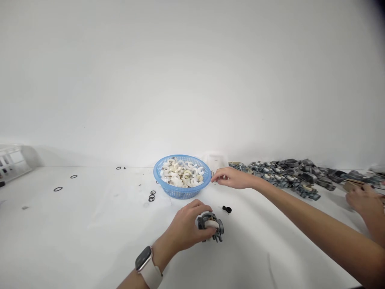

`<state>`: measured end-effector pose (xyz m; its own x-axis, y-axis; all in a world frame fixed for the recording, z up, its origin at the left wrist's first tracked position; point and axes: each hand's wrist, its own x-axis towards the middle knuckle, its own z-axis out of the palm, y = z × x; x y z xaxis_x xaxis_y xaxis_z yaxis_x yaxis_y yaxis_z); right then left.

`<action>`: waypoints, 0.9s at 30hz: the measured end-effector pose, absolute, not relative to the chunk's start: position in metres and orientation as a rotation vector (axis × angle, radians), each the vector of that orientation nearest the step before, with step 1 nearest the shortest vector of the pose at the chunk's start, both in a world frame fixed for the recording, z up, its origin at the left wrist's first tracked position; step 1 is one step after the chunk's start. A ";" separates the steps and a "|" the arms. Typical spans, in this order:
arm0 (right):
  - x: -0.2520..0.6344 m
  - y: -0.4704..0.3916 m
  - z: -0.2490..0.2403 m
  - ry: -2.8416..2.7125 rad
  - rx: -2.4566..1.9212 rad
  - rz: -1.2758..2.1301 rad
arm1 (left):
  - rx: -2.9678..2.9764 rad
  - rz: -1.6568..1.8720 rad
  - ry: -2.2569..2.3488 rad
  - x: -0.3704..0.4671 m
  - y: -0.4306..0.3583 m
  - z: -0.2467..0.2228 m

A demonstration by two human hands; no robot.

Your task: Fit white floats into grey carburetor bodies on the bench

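Note:
My left hand, with a watch on its wrist, is wrapped round a grey metal part that has a white curved piece in it. The part rests on the white table, thumb in front and fingers behind. My right hand reaches to the right side of a blue basket full of white curved pieces. Its fingers are bent close together, near a small white container; what they hold, if anything, is too small to make out.
Small black parts lie behind the metal part. Black rings are scattered to the left. Many grey metal parts line the back right, near another person's hands. A white rack stands far left.

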<state>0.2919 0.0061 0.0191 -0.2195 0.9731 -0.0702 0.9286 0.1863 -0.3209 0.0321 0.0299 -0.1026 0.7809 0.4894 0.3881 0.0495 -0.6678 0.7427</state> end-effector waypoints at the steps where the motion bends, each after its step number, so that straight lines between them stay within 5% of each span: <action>1: 0.300 0.009 0.015 -2.283 -1.891 0.433 | 2.209 0.777 0.379 0.033 0.029 -0.103; 27: 0.371 0.041 -0.029 -2.155 -2.134 0.181 | 2.280 0.808 0.555 0.035 0.016 -0.095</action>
